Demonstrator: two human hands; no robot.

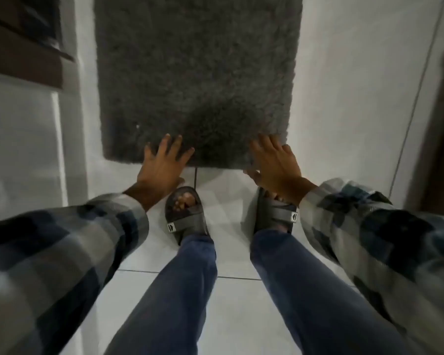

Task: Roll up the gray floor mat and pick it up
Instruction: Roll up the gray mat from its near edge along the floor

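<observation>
The gray shaggy floor mat (195, 73) lies flat on the white tile floor and runs from just in front of my feet out past the top of the view. My left hand (164, 162) rests with spread fingers on the mat's near edge, left of centre. My right hand (274, 160) lies on the near right corner, fingers spread over the pile, its thumb below the edge. Neither hand has the mat lifted. Plaid sleeves cover both arms.
My two feet in gray slides (185, 213) stand on the white tiles (228, 316) just short of the mat. A dark wooden frame (23, 47) and a white step are on the left. A dark door edge (441, 124) is at the right.
</observation>
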